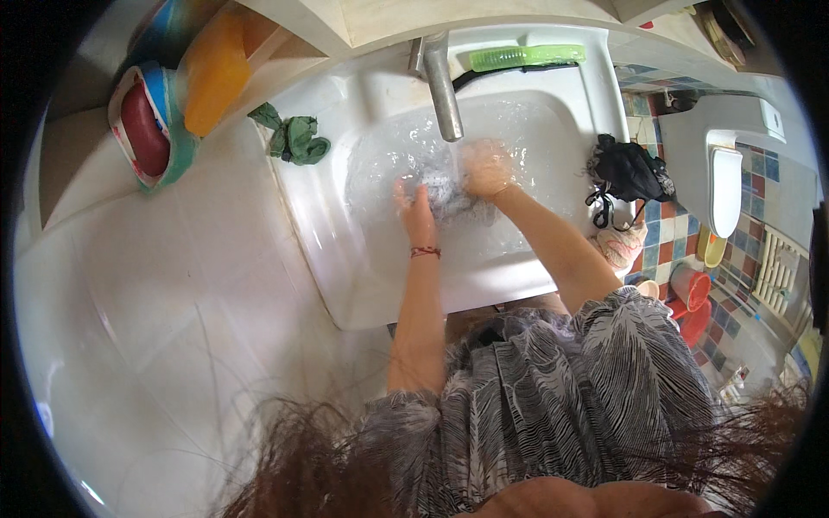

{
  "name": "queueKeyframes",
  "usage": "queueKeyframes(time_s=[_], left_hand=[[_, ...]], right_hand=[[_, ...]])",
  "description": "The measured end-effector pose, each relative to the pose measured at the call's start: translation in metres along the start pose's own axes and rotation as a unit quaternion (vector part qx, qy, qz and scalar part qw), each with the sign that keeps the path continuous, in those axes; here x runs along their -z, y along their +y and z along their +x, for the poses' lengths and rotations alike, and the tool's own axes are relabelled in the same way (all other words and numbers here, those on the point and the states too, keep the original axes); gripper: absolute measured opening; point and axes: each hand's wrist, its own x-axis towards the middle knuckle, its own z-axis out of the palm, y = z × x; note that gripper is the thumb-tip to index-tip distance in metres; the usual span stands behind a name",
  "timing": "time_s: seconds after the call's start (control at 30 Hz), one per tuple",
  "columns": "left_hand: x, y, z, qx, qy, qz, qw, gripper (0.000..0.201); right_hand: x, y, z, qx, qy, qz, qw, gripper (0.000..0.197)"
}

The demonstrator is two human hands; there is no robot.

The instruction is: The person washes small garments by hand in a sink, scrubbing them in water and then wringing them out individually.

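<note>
In the white sink [518,285], a pale grey, patterned piece of cloth [451,197] lies bunched in clear, rippling water. My left hand [418,214] is at the cloth's left side, thumb and fingers apart, with a thin reddish cord around the wrist. On the other side, my right hand [486,168] is at the cloth's upper right edge, beneath the metal tap [444,95]. Motion and splashing water smear its fingers, so their grip does not show. The cloth's underside is hidden by the water.
Dark green cloth [298,138] sits on the sink's left rim. Black cloth with straps [630,169] and pinkish cloth [620,246] hang at the right rim. Behind the tap lies a bright green comb-like object [527,57]. A red soap bar [145,131] rests far left.
</note>
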Motion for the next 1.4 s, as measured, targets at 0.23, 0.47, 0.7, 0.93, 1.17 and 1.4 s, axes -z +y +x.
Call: queueKeyframes(time_s=[0.23, 0.47, 0.7, 0.93, 1.17, 1.4], left_hand=[[-0.026, -0.017, -0.011, 0.232, -0.106, -0.396, 0.882, 0.061], [-0.009, 0.007, -0.02, 0.129, -0.205, -0.517, 0.821, 0.056], [-0.012, 0.0, -0.017, 0.135, -0.147, -0.494, 0.846, 0.052], [-0.011, 0.015, -0.009, 0.034, -0.1, -0.173, 0.979, 0.046], [-0.008, 0.025, 0.004, 0.022, -0.075, 0.028, 0.997, 0.05], [-0.033, 0.025, -0.009, 0.198, -0.151, -0.358, 0.9, 0.06]], right_hand=[[-0.017, -0.046, -0.015, -0.226, 0.088, 0.519, 0.82, 0.03], [0.004, -0.109, -0.078, 0.113, 0.213, 0.342, 0.908, 0.026], [-0.001, -0.087, -0.018, 0.043, 0.237, 0.217, 0.946, 0.02], [-0.025, -0.009, 0.008, -0.148, 0.129, 0.228, 0.954, 0.035], [0.0, 0.008, 0.002, -0.236, -0.094, 0.258, 0.932, 0.029], [-0.003, -0.051, -0.034, -0.079, 0.119, 0.454, 0.879, 0.037]])
